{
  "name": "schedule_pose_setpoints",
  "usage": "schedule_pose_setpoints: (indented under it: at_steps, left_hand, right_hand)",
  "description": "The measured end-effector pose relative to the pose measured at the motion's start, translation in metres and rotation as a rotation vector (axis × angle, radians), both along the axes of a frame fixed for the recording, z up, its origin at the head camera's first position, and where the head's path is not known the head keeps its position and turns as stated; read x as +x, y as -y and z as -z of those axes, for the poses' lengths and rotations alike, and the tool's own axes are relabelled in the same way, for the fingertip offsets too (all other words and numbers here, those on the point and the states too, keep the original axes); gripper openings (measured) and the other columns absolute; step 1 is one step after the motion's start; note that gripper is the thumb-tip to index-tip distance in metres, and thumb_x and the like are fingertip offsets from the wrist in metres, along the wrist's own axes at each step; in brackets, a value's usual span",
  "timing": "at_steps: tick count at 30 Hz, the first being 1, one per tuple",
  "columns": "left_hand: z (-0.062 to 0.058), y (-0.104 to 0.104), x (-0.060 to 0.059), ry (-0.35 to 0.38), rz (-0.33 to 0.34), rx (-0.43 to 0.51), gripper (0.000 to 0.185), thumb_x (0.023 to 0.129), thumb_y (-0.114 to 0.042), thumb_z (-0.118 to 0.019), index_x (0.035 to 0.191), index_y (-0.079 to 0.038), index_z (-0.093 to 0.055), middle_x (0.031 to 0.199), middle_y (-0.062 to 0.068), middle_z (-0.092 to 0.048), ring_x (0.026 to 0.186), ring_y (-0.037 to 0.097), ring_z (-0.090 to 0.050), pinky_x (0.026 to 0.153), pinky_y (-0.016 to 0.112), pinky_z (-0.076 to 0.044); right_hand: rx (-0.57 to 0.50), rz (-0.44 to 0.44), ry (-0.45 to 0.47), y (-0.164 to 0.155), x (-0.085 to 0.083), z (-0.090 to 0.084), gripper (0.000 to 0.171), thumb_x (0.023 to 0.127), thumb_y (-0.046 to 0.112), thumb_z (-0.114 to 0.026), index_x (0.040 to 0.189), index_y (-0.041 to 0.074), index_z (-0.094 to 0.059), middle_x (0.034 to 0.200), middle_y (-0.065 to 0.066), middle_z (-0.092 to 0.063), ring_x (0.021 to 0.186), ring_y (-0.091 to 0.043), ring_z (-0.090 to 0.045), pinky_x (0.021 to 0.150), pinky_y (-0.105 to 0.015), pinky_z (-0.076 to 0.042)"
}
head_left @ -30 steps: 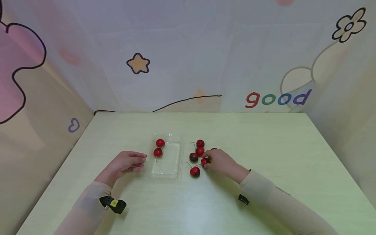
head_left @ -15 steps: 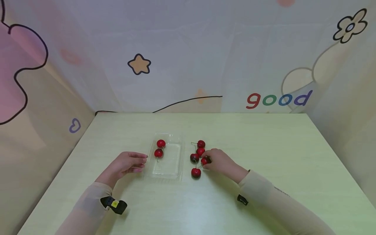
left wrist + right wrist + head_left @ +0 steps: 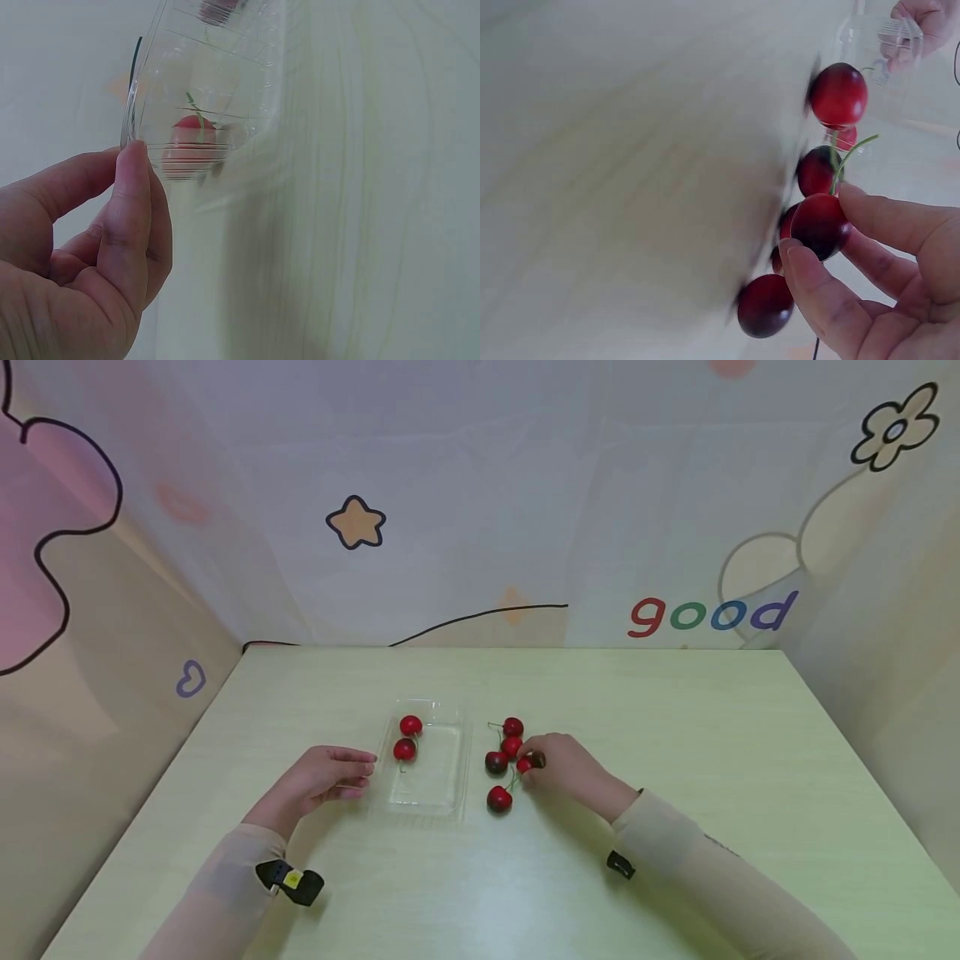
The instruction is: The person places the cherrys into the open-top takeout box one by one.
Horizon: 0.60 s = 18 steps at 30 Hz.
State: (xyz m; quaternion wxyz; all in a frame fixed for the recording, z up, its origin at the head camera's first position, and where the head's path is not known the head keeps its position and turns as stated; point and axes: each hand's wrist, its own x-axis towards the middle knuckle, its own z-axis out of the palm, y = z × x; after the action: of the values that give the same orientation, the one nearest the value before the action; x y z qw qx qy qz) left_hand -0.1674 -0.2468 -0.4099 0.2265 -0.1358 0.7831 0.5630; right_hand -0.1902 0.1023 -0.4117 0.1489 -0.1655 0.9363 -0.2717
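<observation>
My left hand (image 3: 326, 777) pinches the left rim of a clear plastic tray (image 3: 435, 781), thumb and fingers meeting on its edge in the left wrist view. Two red cherries lie inside, the upper one (image 3: 410, 725) just behind the lower one (image 3: 404, 749). Right of the tray, my right hand (image 3: 566, 768) holds a dark red cherry (image 3: 821, 225) between thumb and fingertips, its green stem sticking up. Several loose cherries sit beside that hand, among them a front one (image 3: 499, 799), a dark one (image 3: 496, 763) and a back one (image 3: 513, 727).
Everything stands on a pale wooden table (image 3: 675, 718). In the right wrist view another cherry (image 3: 765, 306) lies close under my fingers. A printed cloth wall (image 3: 480, 510) rises behind the table and along both sides.
My right hand has lifted its cherry slightly upward and away from the front cherry, which has shifted and turned a little. The left hand and the tray stay in place.
</observation>
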Motion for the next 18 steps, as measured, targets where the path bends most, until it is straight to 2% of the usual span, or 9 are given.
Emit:
schedule_pose_setpoints:
  at_steps: [10,13,18]
  left_hand:
    - [-0.001,0.000,0.001,-0.005,0.003,0.004,0.043,0.101,-0.012,-0.063,0.138,0.009,-0.056,0.102,0.004,-0.074,0.080,0.010,-0.066,0.071,0.021,-0.062]
    - [-0.002,0.000,0.002,-0.009,0.004,0.006,0.043,0.101,-0.012,-0.063,0.138,0.009,-0.056,0.101,0.003,-0.074,0.080,0.010,-0.066,0.070,0.021,-0.062]
    - [-0.002,-0.001,0.002,-0.007,0.003,0.001,0.043,0.101,-0.012,-0.063,0.138,0.009,-0.056,0.102,0.004,-0.074,0.080,0.010,-0.066,0.070,0.021,-0.062]
  right_hand:
    - [-0.008,-0.023,-0.019,-0.003,0.002,-0.020,0.029,0.092,0.006,-0.073,0.121,0.002,-0.071,0.101,-0.011,-0.073,0.088,-0.020,-0.060,0.078,-0.031,-0.054]
    - [0.001,-0.023,-0.018,-0.004,0.003,-0.026,0.030,0.092,0.008,-0.074,0.121,0.003,-0.071,0.108,-0.013,-0.074,0.092,-0.022,-0.062,0.082,-0.033,-0.056]
    - [0.004,-0.030,-0.032,-0.005,0.004,-0.033,0.031,0.092,0.008,-0.074,0.122,0.004,-0.071,0.119,-0.015,-0.073,0.102,-0.027,-0.063,0.096,-0.044,-0.057]
